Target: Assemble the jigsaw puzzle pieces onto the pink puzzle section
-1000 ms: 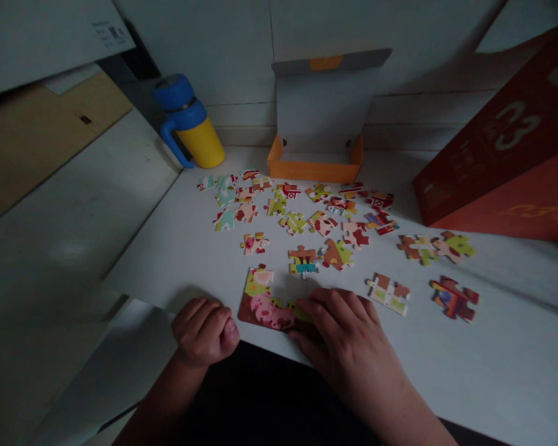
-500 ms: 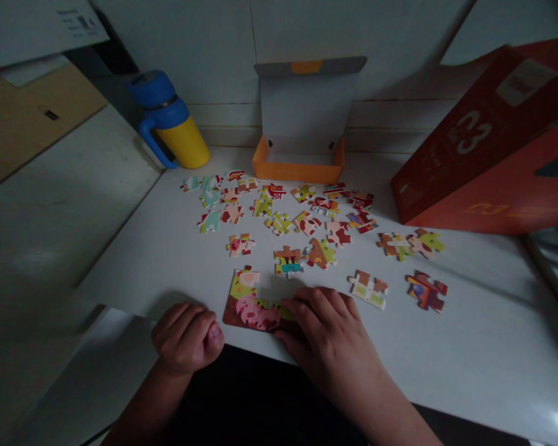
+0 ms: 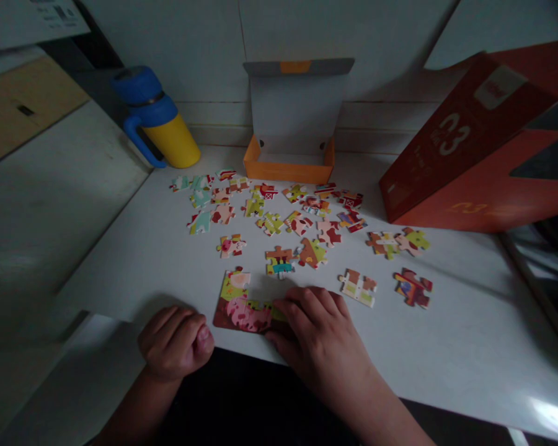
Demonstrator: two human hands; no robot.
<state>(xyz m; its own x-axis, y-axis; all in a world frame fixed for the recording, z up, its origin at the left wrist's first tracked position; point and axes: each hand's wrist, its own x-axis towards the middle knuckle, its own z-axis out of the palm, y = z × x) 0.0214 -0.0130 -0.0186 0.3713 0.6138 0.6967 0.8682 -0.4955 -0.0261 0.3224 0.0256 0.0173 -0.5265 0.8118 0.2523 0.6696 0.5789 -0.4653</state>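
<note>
A joined section of jigsaw puzzle (image 3: 248,314) lies near the front edge of the table, with a pink spotted figure over a brown bottom border. My right hand (image 3: 318,325) rests over its right end, fingers bent onto a green-and-brown puzzle piece (image 3: 279,314) that they largely cover. Just left of the section, my left hand (image 3: 175,344) is a closed fist at the table edge, with nothing showing in it. Beyond the section lie a loose piece with a pink face (image 3: 231,246) and a brown-and-teal piece (image 3: 279,261).
Several loose puzzle pieces (image 3: 270,223) are spread across the middle of the table. Behind them stands an opened orange box (image 3: 288,171). A blue-and-yellow mug (image 3: 172,142) is at the back left, and a large red box (image 3: 451,148) stands at the right.
The whole view has shifted slightly, so everything sits a little further left. Both hands keep about the same pose and place by the puzzle section.
</note>
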